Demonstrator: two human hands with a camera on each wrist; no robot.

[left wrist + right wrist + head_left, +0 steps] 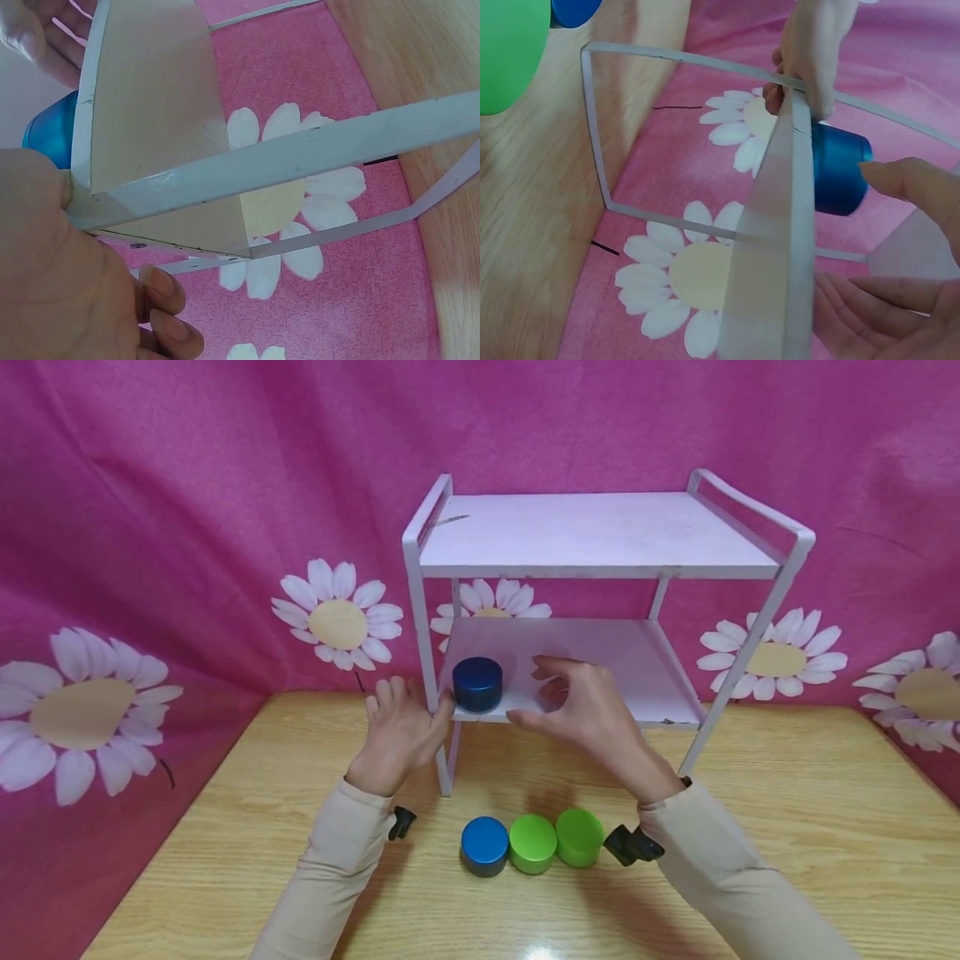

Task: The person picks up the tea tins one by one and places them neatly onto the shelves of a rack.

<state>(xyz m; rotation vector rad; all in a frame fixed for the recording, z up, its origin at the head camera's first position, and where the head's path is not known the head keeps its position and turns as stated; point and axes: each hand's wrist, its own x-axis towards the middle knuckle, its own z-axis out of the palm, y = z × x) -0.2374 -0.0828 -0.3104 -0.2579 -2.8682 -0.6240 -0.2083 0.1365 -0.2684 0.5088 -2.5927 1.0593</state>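
Observation:
A short dark-blue metallic cylinder (477, 685) stands on the lower shelf (600, 647) of a white two-tier rack, at its front left corner. My left hand (401, 727) grips the rack's left front post (422, 635), thumb on the inner side and fingers outside. In the left wrist view its fingers curl beside the rack frame (247, 161). To the right of the cylinder, my right hand (585, 702) holds nothing, with thumb and fingers apart. The right wrist view shows its thumb close to the blue cylinder (841, 169); whether they touch I cannot tell.
On the wooden table (225, 860), in front of the rack, another blue cylinder (484, 846) and two green cylinders, one in the middle (533, 843) and one at right (580, 837), stand in a row. The rack's upper shelf (600, 531) overhangs the lower one. A pink flowered cloth (225, 485) hangs behind.

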